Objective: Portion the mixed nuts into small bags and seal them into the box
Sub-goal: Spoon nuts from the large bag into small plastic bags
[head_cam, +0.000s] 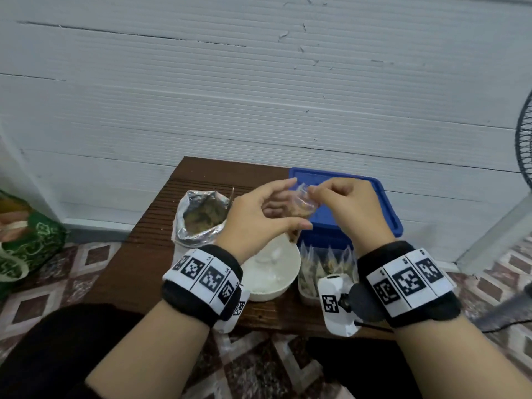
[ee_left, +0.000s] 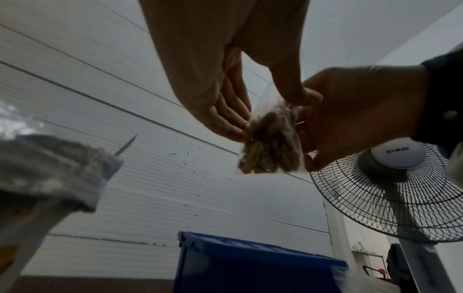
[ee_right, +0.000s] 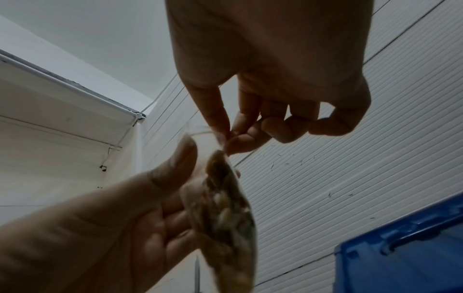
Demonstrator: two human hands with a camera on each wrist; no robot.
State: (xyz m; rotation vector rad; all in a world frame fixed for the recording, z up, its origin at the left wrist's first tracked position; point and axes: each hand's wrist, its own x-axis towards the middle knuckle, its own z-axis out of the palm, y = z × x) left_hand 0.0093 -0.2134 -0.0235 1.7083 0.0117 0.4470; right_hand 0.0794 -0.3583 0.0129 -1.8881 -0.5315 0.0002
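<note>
Hands (head_cam: 305, 210) — pinching nut bag (ee_left: 271, 142)

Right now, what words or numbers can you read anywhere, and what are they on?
"KHIND": on the white hub of the fan.
Wristbands: black-and-white square code patterns with tiny characters beside them, too small to read.
Foil bag, blue lid, small bag of nuts: no readable text.
</note>
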